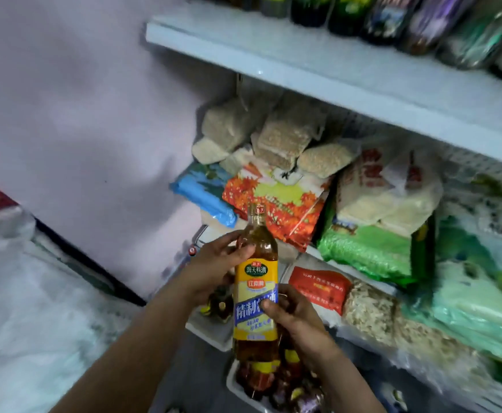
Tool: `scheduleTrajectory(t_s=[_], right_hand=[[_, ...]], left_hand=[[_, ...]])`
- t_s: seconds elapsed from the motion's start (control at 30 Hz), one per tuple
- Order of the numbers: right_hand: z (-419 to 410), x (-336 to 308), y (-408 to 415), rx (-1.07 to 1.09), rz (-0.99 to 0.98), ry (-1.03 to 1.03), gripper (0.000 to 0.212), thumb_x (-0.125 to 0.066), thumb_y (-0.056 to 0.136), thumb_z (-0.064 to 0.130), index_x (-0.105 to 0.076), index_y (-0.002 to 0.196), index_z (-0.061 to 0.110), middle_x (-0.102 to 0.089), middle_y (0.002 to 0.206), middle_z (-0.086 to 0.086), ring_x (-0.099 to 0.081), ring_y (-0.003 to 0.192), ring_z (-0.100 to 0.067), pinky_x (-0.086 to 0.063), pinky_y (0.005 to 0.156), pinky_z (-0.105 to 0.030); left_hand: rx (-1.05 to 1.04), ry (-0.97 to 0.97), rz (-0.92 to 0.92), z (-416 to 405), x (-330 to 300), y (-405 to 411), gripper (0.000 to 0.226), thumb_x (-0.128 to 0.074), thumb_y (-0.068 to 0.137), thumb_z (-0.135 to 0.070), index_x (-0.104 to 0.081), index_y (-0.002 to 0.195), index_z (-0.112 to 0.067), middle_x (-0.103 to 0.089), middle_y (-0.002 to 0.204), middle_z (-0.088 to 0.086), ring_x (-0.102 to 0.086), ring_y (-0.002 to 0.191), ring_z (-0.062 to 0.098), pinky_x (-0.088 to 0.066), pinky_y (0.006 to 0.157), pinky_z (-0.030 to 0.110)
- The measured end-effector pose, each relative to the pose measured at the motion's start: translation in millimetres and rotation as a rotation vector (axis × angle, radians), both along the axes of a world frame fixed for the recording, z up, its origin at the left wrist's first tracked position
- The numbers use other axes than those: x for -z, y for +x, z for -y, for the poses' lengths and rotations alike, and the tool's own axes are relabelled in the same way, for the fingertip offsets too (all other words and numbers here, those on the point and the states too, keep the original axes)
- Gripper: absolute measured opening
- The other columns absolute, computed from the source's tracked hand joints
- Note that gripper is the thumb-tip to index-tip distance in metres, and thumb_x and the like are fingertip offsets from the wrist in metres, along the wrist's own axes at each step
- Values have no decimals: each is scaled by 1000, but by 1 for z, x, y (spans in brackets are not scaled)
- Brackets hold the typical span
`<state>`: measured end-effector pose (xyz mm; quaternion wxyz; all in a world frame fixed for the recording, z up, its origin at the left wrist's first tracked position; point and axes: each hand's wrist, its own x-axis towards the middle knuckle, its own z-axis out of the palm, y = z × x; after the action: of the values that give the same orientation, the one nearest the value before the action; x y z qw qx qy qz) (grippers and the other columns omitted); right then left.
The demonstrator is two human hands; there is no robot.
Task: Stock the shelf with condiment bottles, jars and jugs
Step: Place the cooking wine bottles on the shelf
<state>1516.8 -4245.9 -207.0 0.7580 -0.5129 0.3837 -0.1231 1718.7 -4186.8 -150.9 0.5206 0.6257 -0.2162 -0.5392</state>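
I hold an upright amber bottle point(256, 281) with a yellow and blue label and a red-and-gold cap in front of me. My left hand point(214, 266) grips its shoulder just below the neck. My right hand point(296, 318) wraps the lower label from the right side. Below the bottle a white crate point(234, 386) holds several dark bottles with yellow caps. The white upper shelf point(318, 64) carries a row of dark bottles point(351, 13) along its back, blurred at the top of the frame.
Under the shelf lie stacked bags of rice and grain point(282, 138), an orange leaf-printed bag point(276, 204) and a green sack point(366, 248). A pale wall point(79, 114) stands to the left. White wrapped bundles point(23, 308) fill the lower left.
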Motion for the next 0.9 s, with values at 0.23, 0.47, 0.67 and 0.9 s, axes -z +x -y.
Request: scheduleTrajectory(t_s=[0.23,0.47,0.67,0.9], right_hand=[[34,-191,37,-30,205,-273,54,-85,75,30,-57,117,11,-72,114,-14,-68,108,-33,-57,85,-45],[66,-292,112,3,275,-544,42,-79,81,28,-63,118,19,-74,109,0,-71,101,-16,-59,81,-32],[111,-319,213,98,312,-623,39,-77,85,19,-64,122,16,-75,108,1,-72,100,-16,-60,78,-31],[169,-327,334,214,294,-641,46,-75,86,16,-61,130,15,-73,117,1,-69,108,-15,-55,96,-40]], left_hand=[[52,-227,213,8,-210,20,55,-73,84,-22,-51,128,-48,-74,109,4,-71,99,22,-59,79,40],[14,-356,365,34,-309,88,54,-74,84,-22,-49,130,-36,-75,102,5,-73,92,22,-59,66,33],[12,-408,393,84,-331,186,53,-77,80,-27,-55,128,-26,-74,108,2,-72,96,20,-58,77,41],[68,-433,355,149,-355,293,47,-73,86,-16,-56,127,-32,-75,100,-5,-74,85,13,-59,60,33]])
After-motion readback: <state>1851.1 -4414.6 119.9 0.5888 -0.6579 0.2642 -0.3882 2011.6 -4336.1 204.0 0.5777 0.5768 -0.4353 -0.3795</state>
